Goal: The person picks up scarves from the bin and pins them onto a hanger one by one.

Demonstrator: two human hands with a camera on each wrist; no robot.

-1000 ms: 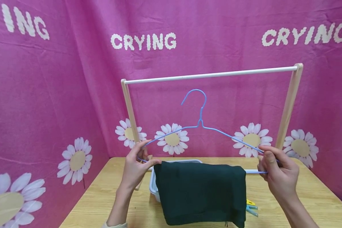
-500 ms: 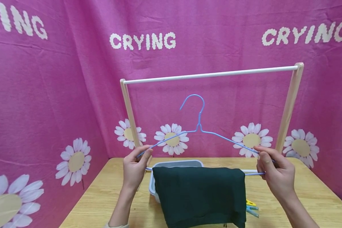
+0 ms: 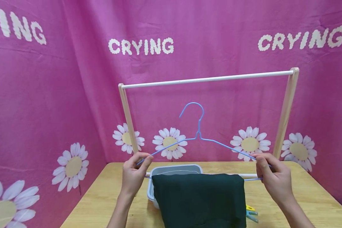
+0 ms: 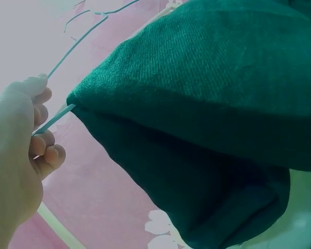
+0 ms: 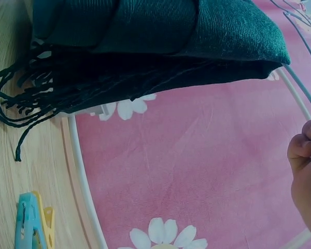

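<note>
A blue wire hanger (image 3: 199,126) is held upright between both hands, its hook on top. Over its bottom bar hangs a folded dark green scarf (image 3: 199,199); dark fringe (image 5: 28,98) dangles from it in the right wrist view. My left hand (image 3: 135,174) pinches the hanger's left end, thumb and forefinger on the sloping wire. In the left wrist view, the lower bar runs from the curled fingers (image 4: 53,155) into the scarf's corner. The right end is gripped by my right hand (image 3: 275,177), a little way off the cloth.
Behind the hanger stands a rack with wooden posts and a white top rail (image 3: 208,79). A grey plastic basin (image 3: 149,193) sits on the wooden table (image 3: 102,196), partly hidden by the scarf. Blue and yellow clothes pegs (image 3: 251,213) lie to the right of the scarf.
The left thumb has left the scarf's corner and moved up to the hanger's sloping wire. Hanger and scarf are a little lower in the head view, which has also shifted slightly.
</note>
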